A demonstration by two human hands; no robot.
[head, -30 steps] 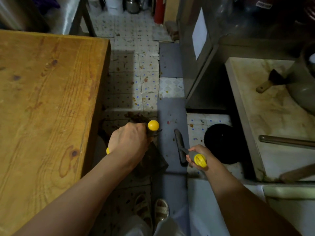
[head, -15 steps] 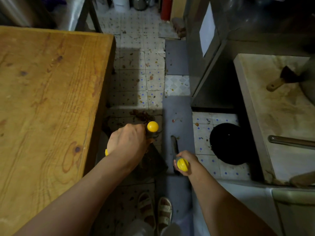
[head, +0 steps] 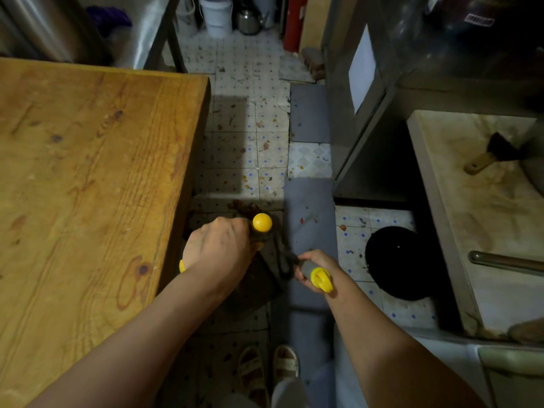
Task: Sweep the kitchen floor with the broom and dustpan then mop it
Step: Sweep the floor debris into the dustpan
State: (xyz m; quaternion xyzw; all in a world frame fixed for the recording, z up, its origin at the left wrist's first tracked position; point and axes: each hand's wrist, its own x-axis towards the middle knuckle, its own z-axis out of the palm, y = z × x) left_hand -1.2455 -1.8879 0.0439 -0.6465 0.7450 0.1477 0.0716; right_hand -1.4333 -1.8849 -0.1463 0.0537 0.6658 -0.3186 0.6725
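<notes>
Left hand (head: 217, 248) curled tight round a grey handle with a yellow knob (head: 262, 222) at its top end; a yellow bit shows below the wrist too. Which tool this is, broom or dustpan, cannot tell for sure. Dark dustpan (head: 259, 278) low on the floor under that hand, just beside the wooden bench (head: 88, 187). Right hand (head: 313, 266) gripping a short grey handle with a yellow cap (head: 322, 278), its dark brush end reaching left into the dustpan. Small heap of brown scraps (head: 243, 206) on the tiled floor (head: 244, 136) just past the knob. More crumbs scattered up the aisle. Grey mat (head: 309, 219) along the right of the tiles. Black round lid (head: 397, 262) on the floor right of the mat. Sandalled feet (head: 268, 369) at the bottom edge. White bucket (head: 216, 16) far up the aisle. Scraper (head: 488, 154) lying on the stained stone slab at right.
</notes>
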